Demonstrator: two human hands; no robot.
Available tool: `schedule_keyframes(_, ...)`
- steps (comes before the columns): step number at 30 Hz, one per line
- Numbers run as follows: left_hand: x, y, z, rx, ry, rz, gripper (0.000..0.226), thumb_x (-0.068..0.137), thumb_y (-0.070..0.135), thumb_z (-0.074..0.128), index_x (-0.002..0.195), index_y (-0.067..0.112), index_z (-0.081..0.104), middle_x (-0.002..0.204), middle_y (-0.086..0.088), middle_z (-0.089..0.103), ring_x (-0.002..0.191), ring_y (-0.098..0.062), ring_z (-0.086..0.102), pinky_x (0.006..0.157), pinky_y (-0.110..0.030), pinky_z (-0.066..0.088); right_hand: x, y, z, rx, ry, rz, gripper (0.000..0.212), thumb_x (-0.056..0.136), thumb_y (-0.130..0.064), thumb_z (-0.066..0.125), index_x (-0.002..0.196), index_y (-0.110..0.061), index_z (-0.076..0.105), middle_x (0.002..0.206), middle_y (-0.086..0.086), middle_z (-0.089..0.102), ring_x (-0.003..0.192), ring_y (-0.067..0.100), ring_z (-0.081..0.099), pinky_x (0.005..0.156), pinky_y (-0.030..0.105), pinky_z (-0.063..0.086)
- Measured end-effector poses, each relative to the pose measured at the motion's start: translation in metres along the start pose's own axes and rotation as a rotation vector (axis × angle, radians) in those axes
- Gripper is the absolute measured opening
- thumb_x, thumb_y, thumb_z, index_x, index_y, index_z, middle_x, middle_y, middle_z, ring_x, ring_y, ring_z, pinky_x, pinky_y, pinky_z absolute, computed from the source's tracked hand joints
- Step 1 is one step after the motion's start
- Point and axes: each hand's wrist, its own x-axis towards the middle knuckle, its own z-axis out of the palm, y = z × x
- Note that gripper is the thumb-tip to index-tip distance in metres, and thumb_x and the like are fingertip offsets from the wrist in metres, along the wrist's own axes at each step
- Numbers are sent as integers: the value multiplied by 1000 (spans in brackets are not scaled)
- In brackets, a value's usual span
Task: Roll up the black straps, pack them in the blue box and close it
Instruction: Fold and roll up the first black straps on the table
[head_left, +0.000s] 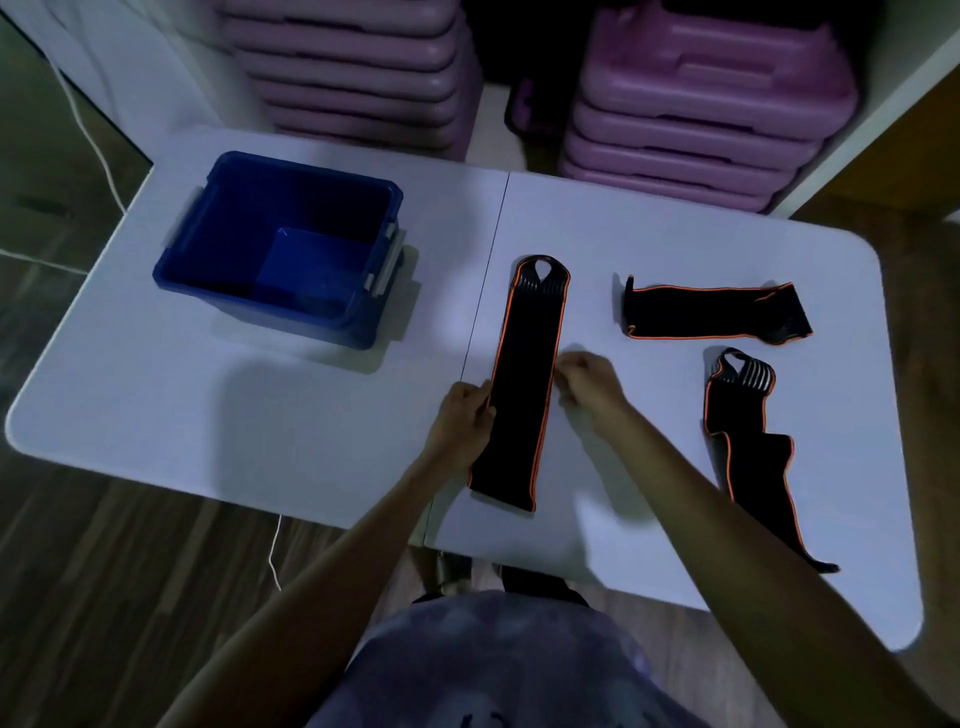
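Dim, bluish cast. Light from overhead, prob. several sources: soft overlapping shadows on table (156, 395) by blue box (301, 169). Right hand (589, 387) motion-blurred. Middle black strap (524, 374) flat black, detail lost. Wide-angle bends edges; corners dark.

Free table (447, 322) runs between blue box (208, 291) (open-topped) and middle strap (524, 364).
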Motion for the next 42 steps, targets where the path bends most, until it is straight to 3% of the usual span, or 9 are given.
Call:
schedule_keyframes(5,-2,-5,4,125,-53,43,43,96,16,43,139,14,42,107,-10,45,101,-18,42,88,-32,41,-33,25,5,42,-92,-65,23,95,0,42,90,-10,62,70,1,55,62,10,52,57,19,44)
schedule_keyframes(8,-6,0,-3,-196,-33,6,26,97,9,39,77,1,54,62,0,38,50,-1,36,52,-24,32,-34,34,0,-52,-31,-99,20,94,-3,39,78,-4,50,67,9,39,59,18,38,59,32,31)
schedule_keyframes(11,-19,-3,-7,-294,-104,0,36,99,8,36,63,10,39,51,2,35,40,-3,34,46,-20,28,-47,48,0,-123,-22,-77,20,92,-5,38,76,-9,48,71,13,38,64,22,36,63,33,29)
schedule_keyframes(20,-57,-23,-4,-400,-144,65,35,97,11,38,65,3,50,54,-15,49,49,-21,47,50,-35,39,-87,84,8,-113,-21,-118,31,100,-13,36,116,5,55,82,10,51,73,22,48,70,33,39)
schedule_keyframes(24,-81,-34,-17,140,-78,437,47,85,9,44,131,11,51,122,-14,57,112,-17,48,94,-29,40,-123,104,-1,-237,-26,-369,33,92,-37,54,121,-22,58,118,-9,59,107,2,56,86,9,42)
schedule_keyframes(27,-84,-43,-22,343,-212,584,60,86,36,53,142,23,37,150,3,36,138,-11,28,109,-31,25,-133,119,-6,-696,-200,-567,70,76,-65,59,134,-27,50,134,-15,48,124,-1,41,100,16,34)
schedule_keyframes(32,-75,-46,-18,464,-185,749,45,90,44,42,123,20,60,131,2,60,124,-12,52,95,-35,47,-123,124,1,-754,-162,-713,46,89,-51,47,120,-24,65,124,-5,66,119,14,54,97,37,47)
schedule_keyframes(39,-67,-19,-17,89,-128,313,27,92,29,56,117,21,66,106,-5,72,83,-17,67,75,-25,50,-108,103,9,-420,-52,-497,20,87,-45,54,100,-36,67,93,-14,72,84,3,65,77,34,54)
schedule_keyframes(42,-62,-15,-11,102,-93,257,27,91,25,59,117,19,66,105,-8,71,90,-21,65,82,-33,51,-100,109,12,-423,0,-507,11,89,-30,62,96,-31,69,91,-16,68,84,3,63,75,35,54)
